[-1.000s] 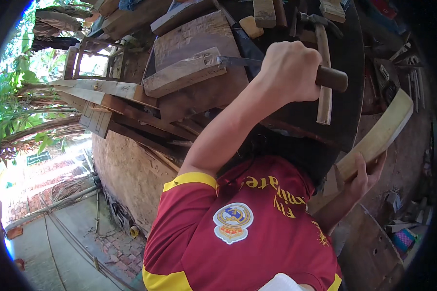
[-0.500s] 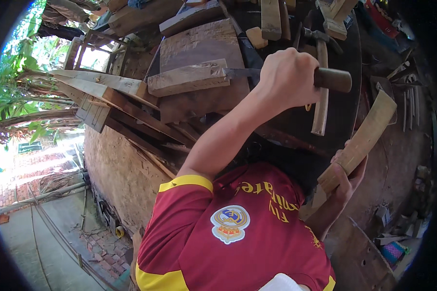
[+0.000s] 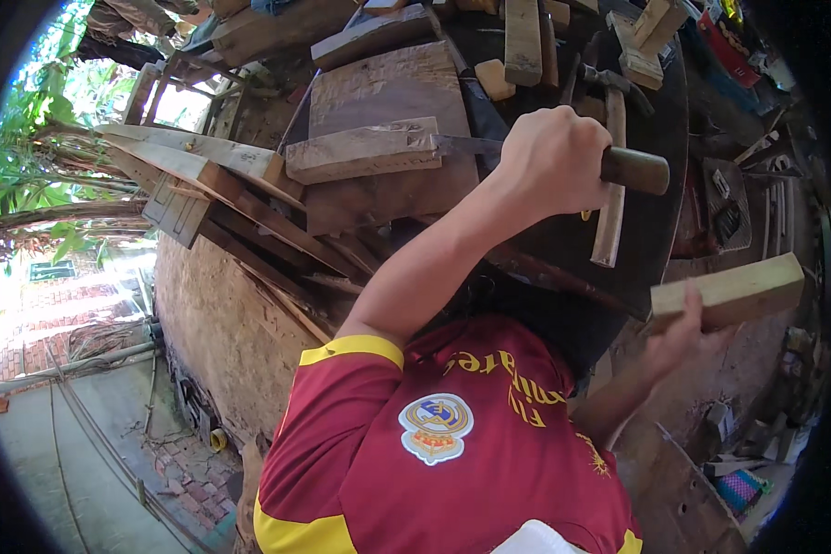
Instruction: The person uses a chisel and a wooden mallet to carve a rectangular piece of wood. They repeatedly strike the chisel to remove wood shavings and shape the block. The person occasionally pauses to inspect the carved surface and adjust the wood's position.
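My left hand (image 3: 556,162) is wrapped around a chisel, its round brown handle (image 3: 639,172) sticking out to the right of the fist. Its flat blade points left and meets the right end of a wooden block (image 3: 365,152). That block lies across a thick, broad board (image 3: 388,92). Off to the right, my right hand (image 3: 681,340), slightly blurred, grips a pale squared piece of wood (image 3: 729,291) with its fingers around the near side. This piece is clear of the chisel handle. A hammer (image 3: 611,175) with a wooden handle lies on the dark bench top beyond my left fist.
Long pointed timbers (image 3: 203,171) are stacked at the left of the bench. Several offcuts (image 3: 523,42) lie along its far side, with a joined wooden piece (image 3: 639,51) at the far right. Below on the right a board (image 3: 688,480) leans near scattered items.
My right hand has swung the pale wood piece outward to the right, and it has turned from upright to nearly level. The left hand keeps the chisel against the block.
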`<state>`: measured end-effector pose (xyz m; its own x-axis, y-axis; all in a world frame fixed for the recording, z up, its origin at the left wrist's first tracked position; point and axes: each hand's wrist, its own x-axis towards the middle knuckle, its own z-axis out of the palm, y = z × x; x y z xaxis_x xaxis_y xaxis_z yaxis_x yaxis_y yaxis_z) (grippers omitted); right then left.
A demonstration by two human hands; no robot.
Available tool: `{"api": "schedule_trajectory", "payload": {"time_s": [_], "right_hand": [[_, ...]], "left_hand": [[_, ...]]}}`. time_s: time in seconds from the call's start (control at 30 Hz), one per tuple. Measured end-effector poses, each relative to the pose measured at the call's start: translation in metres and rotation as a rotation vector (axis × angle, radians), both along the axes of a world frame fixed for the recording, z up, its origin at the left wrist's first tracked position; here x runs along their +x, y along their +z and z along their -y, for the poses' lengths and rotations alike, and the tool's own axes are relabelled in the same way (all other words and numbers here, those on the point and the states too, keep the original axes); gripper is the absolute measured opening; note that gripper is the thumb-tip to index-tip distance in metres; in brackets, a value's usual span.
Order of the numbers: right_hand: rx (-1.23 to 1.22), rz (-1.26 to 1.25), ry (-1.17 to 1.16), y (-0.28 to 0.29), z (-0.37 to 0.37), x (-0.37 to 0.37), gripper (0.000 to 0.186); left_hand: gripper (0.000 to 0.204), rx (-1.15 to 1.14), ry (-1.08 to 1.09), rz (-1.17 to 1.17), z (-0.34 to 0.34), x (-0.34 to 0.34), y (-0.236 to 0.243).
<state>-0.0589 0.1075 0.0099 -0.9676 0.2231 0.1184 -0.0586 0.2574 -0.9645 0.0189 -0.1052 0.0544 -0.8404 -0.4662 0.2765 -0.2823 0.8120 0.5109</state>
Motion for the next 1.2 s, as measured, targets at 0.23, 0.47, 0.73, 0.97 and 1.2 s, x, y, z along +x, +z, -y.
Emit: {"api": "schedule_trajectory", "payload": {"time_s": [0.23,0.47,0.73,0.97,1.2], "right_hand": [[0.459,-0.422,0.462,-0.034,-0.031,0.0,0.088],[-0.133,-0.013,0.014,0.012,-0.011,-0.004,0.082],[0.092,-0.242,0.184,-0.021,-0.052,-0.028,0.079],[0.349,-0.412,0.461,-0.016,-0.008,0.014,0.08],[-0.067,-0.09,0.101,-0.005,-0.051,-0.032,0.084]], "left_hand": [[0.018,-0.015,0.021,-0.002,0.005,0.0,0.004],[0.018,-0.013,0.028,0.012,0.005,-0.002,0.001],[0.018,0.021,0.015,0.022,0.006,-0.001,0.005],[0.018,-0.029,0.018,-0.027,0.011,-0.002,0.004],[0.019,-0.022,0.01,-0.034,0.009,0.0,0.003]]}}
